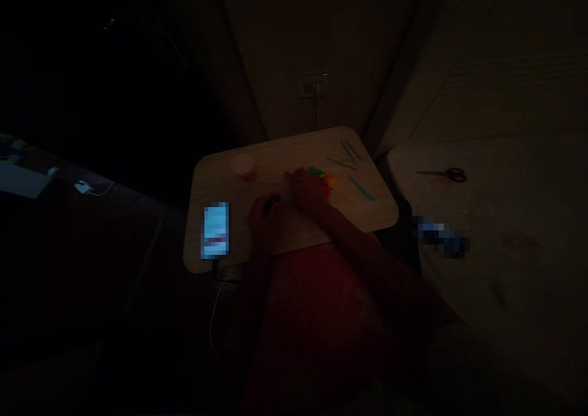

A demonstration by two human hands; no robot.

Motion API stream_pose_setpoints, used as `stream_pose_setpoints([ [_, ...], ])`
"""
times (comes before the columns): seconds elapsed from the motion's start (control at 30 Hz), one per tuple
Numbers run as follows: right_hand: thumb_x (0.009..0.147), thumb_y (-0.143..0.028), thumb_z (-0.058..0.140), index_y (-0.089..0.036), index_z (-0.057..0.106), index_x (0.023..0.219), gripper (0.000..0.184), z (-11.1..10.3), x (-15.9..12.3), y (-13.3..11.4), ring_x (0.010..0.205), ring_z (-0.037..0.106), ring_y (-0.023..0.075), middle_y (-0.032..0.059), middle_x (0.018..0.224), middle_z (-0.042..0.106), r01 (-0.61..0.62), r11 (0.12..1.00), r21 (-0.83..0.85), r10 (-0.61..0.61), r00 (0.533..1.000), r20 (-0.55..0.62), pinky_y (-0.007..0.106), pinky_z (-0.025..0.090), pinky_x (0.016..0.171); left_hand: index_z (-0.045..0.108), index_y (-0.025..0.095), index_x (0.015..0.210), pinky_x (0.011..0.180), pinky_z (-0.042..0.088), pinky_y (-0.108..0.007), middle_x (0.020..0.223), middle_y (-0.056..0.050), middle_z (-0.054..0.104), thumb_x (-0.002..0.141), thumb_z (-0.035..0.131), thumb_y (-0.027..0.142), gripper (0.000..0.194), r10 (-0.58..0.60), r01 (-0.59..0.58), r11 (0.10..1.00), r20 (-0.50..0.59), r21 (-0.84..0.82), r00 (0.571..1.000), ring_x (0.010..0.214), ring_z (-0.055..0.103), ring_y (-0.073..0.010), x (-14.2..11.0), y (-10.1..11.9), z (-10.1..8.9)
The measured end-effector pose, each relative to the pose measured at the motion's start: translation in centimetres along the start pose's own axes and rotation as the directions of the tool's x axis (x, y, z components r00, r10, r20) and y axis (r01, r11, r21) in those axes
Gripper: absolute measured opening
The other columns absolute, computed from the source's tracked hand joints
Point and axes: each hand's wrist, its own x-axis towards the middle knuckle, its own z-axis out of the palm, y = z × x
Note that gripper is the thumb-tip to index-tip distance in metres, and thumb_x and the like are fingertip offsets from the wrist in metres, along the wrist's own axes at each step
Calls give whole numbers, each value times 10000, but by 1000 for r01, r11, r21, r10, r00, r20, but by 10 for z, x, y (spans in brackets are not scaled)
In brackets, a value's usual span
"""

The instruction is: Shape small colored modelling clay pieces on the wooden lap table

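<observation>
The scene is very dim. My left hand (pixel 263 215) is over the near middle of the small wooden table, its fingers curled around something dark that I cannot make out. To its right and a little farther off, my right hand (pixel 307 190) has its fingers closed. Whatever they grip is too dark to name. Right beside that hand lies a small pile of soft-looking coloured lumps (pixel 329 183) in green, orange and red. A round, pale-lidded tub (pixel 242 166) stands farther left. Several thin blue-green sticks (pixel 348 152) and a broader blue-green knife-like tool (pixel 361 187) rest on the right.
On the left of the table (pixel 294 146) lies a lit phone (pixel 215 231) with a cable at its lower edge. Scissors (pixel 448 174) and a blurred-out dark blue object (pixel 441 236) are on the pale surface at right. A wall socket (pixel 313 86) has a plug in it.
</observation>
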Motion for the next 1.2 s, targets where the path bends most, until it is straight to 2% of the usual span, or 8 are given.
stream_pose_setpoints([
  [0.13,1025,-173,430,-189,573,1517,513,1,-3,-5,1250,515,360,207,1430,586,46,998,-48,-45,999,17,525,419,1028,778,165,1047,919,626,-371,1067,-104,801,943,670,405,283,-139,132,984,-48,-123,989,1001,756,-246,1,6,-5],
  [0.27,1008,-159,468,-225,602,1499,513,-5,-6,-6,1316,488,361,169,1474,590,100,994,36,-99,995,-15,549,383,1081,790,162,948,845,637,-357,970,-87,811,894,710,403,259,-209,193,960,-62,-204,976,914,763,-237,0,11,-3],
  [0.37,1017,-160,465,-220,645,1457,479,-7,-9,-4,1326,526,313,151,1441,626,182,957,227,-167,982,-82,499,407,1112,785,163,902,791,634,-348,923,-84,808,870,730,419,264,-239,218,947,-62,-234,969,854,757,-225,-4,11,-1],
  [0.5,1033,-263,513,-192,728,1344,385,-1,-17,-2,1149,667,235,134,1260,734,274,783,558,-235,962,-142,383,510,1019,781,167,890,755,624,-334,912,-86,805,845,760,459,296,-251,233,943,-48,-238,967,823,749,-218,-7,7,1],
  [0.6,1002,-361,605,-216,808,1194,315,4,-22,-1,1045,718,228,109,1130,794,203,695,690,-175,978,-112,369,543,969,785,173,919,736,623,-332,937,-90,809,857,752,513,347,-259,257,937,23,-236,966,844,752,-227,-8,4,3],
  [0.73,878,-410,759,-231,831,1124,312,9,-24,4,1046,741,241,94,1127,811,67,612,788,-43,998,-51,378,558,975,769,181,991,821,641,-374,1033,-106,810,891,690,606,444,-231,243,924,75,-295,970,940,767,-251,-7,2,5],
  [0.9,858,-441,742,-194,823,1059,328,15,-23,7,952,746,221,104,1098,806,-43,468,882,109,994,-9,347,579,865,734,186,1126,939,633,-429,1167,-132,791,822,775,592,508,-170,200,908,111,-368,979,1073,764,-286,-7,0,6],
  [1.2,819,-437,756,-169,768,1098,387,20,-26,5,862,695,187,78,975,775,-65,456,888,154,988,-7,311,550,794,777,152,1090,891,630,-419,1092,-122,807,778,819,461,441,-179,213,946,157,-245,971,997,763,-282,-6,5,7],
])
